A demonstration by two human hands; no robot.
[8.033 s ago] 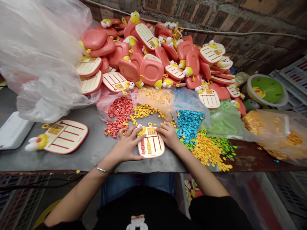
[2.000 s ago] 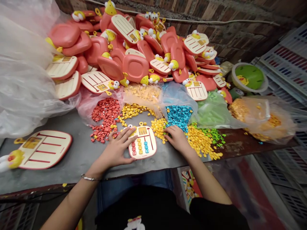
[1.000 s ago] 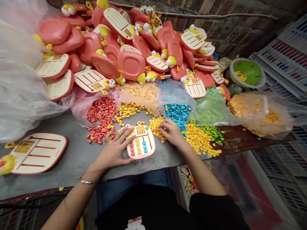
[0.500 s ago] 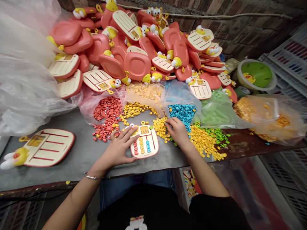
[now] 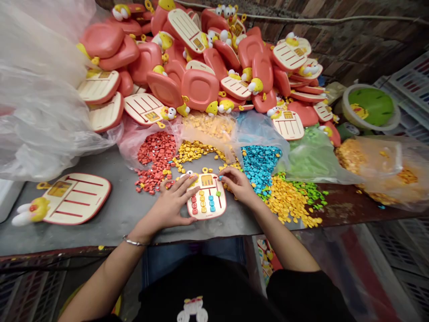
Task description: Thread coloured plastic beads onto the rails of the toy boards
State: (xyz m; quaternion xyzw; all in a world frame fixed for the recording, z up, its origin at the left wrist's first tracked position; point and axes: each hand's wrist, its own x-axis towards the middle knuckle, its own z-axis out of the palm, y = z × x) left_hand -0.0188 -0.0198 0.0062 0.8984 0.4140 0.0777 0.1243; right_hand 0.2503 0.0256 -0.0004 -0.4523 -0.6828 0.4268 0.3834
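In front of me lies a cream toy board (image 5: 208,213) with a red rim, grooves and a yellow duck-like head. Red, yellow and blue beads sit in rows on it, and one green bead (image 5: 218,193) is in the rightmost groove. My left hand (image 5: 172,199) rests over the board's head end, fingers spread, thumb by the lower edge. My right hand (image 5: 240,185) pinches a small blue bead (image 5: 220,178) at the board's upper right edge. A second board (image 5: 77,199), with bare grooves, lies at the left.
Behind the board spill piles of red beads (image 5: 154,152), yellow beads (image 5: 192,152), blue beads (image 5: 259,163) and green beads (image 5: 306,188) from plastic bags. Flat yellow pieces (image 5: 290,201) lie right. Many red-backed toy boards (image 5: 200,87) are heaped at the back. A bowl (image 5: 372,107) stands far right.
My right hand has moved left from the bead piles to the board's edge, now with a blue bead. The green bead has moved down the rightmost groove. My left hand stays on the board.
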